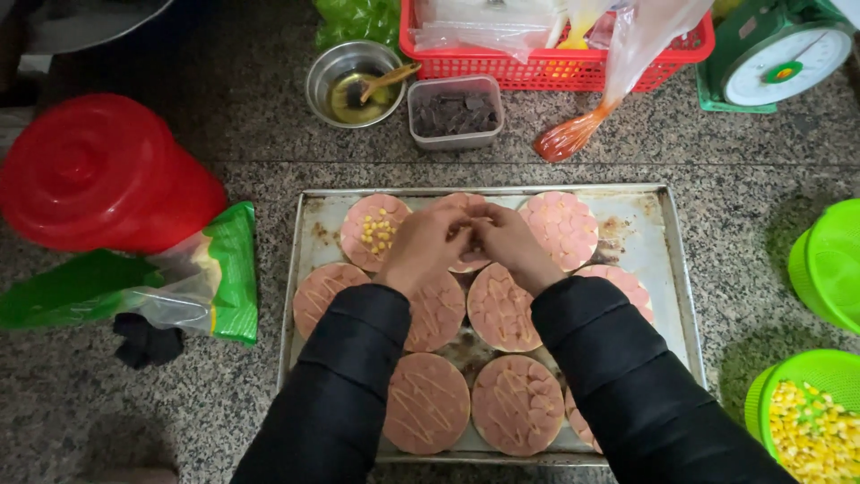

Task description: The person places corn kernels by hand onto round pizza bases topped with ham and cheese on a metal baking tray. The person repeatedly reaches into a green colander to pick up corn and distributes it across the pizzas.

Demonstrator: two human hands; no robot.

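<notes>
Below, speckled granite counter (179, 394), baking tray (667, 260), both hands over it

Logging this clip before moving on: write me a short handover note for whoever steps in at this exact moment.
Left hand and right hand meet over the middle round in the back row of the baking tray; whether they hold anything is hidden.
Done: every visible round carries pink sausage slices; the back-left round also has corn on it.
Left: the other rounds show no corn, including the back-right round.
Corn sits in the green bowl at the right.
</notes>
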